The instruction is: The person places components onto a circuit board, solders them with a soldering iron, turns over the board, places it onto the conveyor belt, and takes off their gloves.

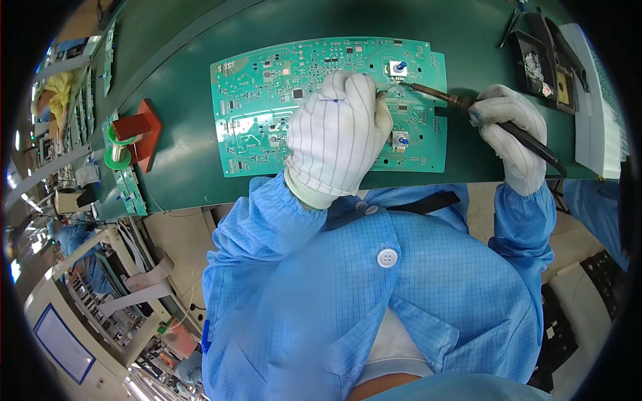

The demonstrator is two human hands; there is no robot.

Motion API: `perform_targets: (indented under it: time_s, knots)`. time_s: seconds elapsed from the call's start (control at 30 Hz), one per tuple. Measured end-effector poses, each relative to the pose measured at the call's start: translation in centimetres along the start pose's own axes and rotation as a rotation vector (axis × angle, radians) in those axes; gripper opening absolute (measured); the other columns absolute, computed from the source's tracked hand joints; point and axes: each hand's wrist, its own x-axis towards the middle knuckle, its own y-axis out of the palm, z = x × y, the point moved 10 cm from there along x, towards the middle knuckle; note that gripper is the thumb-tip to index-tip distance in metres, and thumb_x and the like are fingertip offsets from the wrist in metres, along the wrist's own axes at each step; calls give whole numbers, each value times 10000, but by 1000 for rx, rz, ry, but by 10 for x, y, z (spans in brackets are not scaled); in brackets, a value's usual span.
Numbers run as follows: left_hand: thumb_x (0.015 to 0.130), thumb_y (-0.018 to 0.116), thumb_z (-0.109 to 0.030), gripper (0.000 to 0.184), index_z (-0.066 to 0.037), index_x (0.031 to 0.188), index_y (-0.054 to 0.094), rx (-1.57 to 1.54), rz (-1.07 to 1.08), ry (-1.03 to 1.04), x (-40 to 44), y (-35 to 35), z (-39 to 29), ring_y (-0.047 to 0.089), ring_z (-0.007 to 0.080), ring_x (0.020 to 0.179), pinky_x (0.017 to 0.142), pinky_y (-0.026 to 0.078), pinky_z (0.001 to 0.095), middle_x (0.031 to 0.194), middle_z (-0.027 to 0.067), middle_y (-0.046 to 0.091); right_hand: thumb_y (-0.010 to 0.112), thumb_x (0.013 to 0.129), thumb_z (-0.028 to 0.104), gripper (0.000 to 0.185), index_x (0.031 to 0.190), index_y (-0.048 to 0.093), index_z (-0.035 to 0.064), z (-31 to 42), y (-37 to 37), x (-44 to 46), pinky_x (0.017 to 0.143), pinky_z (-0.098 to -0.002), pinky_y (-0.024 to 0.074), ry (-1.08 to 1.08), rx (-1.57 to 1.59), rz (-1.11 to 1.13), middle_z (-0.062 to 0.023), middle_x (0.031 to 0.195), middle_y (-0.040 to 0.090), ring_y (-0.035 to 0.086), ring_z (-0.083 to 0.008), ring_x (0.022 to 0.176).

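A green circuit board [261,80] lies on the green table, with a blue-shafted part [399,67] near its upper right and a second such part [400,140] below. My left hand [341,130], in a striped white glove, is over the middle of the board, its fingers closed near the upper part; what they pinch is too small to name. Gloved too, my right hand [511,127] is wrapped round a soldering iron [461,101] at the board's right. The iron's tip points left, just below the upper blue-shafted part, near my left fingertips.
On the left, a red stand [148,136] is beside a green solder spool [118,155] and narrow boards [130,190]. A black tray [533,63] with small parts, tweezers [511,25] and a white box [588,100] are at the right.
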Motion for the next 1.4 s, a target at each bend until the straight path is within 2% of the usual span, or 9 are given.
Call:
perform_targets:
  time_s: [0.67, 0.73, 0.87, 1.03, 1.13, 1.23, 1.33, 1.37, 1.4]
  knots:
    - [824, 688, -233, 214, -92, 852, 529, -4, 63, -88, 10, 6, 6, 581, 211, 573, 512, 485, 320, 804, 92, 590, 640, 809, 47, 174, 972, 683, 3, -6, -28, -21, 693, -286, 492, 99, 76, -169, -136, 889, 689, 648, -205, 774]
    - [839, 669, -216, 194, -80, 858, 532, -31, 90, -95, 25, 10, 9, 606, 239, 562, 525, 508, 337, 796, 114, 607, 593, 918, 57, 212, 1096, 650, -43, -23, -60, -53, 782, -291, 510, 405, -6, -530, -148, 966, 673, 635, -180, 849]
    - [875, 630, -203, 161, -63, 888, 553, -103, 93, -74, 50, 12, 13, 642, 307, 618, 570, 532, 395, 760, 147, 626, 624, 958, 74, 287, 1193, 596, -87, -11, -104, -99, 811, -298, 540, 289, -248, -964, -149, 976, 695, 675, -174, 867]
    - [902, 647, -156, 97, -73, 943, 616, -421, 41, -153, 44, -12, 10, 677, 328, 708, 643, 546, 410, 827, 137, 682, 668, 916, 94, 304, 1179, 619, -52, -30, -109, -118, 804, -294, 543, 395, -326, -940, -142, 1011, 687, 687, -195, 859]
    - [887, 679, -145, 88, -102, 957, 650, -572, 91, -211, 35, -16, 5, 679, 309, 735, 645, 542, 389, 865, 107, 686, 680, 848, 94, 358, 1185, 637, -18, 13, -87, -96, 801, -321, 534, -100, -1155, -572, -157, 1075, 628, 673, -243, 871]
    - [846, 701, -104, 62, -110, 884, 653, -431, 39, -92, 24, -26, -2, 662, 266, 709, 600, 533, 359, 874, 58, 665, 614, 982, 137, 254, 1157, 598, -46, -36, -110, -123, 748, -278, 495, 378, -218, -993, -68, 906, 627, 594, -123, 814]
    - [902, 606, -101, 132, -14, 986, 659, -492, 123, -51, 21, -26, 0, 682, 342, 787, 692, 550, 403, 892, 169, 694, 587, 986, 115, 251, 1162, 580, -64, -16, -101, -114, 709, -294, 514, 284, -202, -961, -83, 890, 620, 600, -133, 805]
    - [906, 599, -90, 146, -25, 1024, 655, -331, -34, 196, 15, -36, -12, 683, 334, 816, 718, 557, 376, 912, 135, 704, 636, 948, 49, 238, 1165, 585, -33, -14, -94, -112, 777, -286, 516, 312, -116, -946, -78, 988, 646, 610, -120, 847]
    - [910, 597, -92, 153, -34, 1039, 656, -563, 79, -13, 19, -31, 0, 684, 322, 822, 726, 559, 367, 950, 117, 702, 637, 945, 48, 245, 1171, 576, -22, -12, -85, -108, 766, -273, 516, 242, -58, -910, -76, 977, 648, 610, -118, 855]
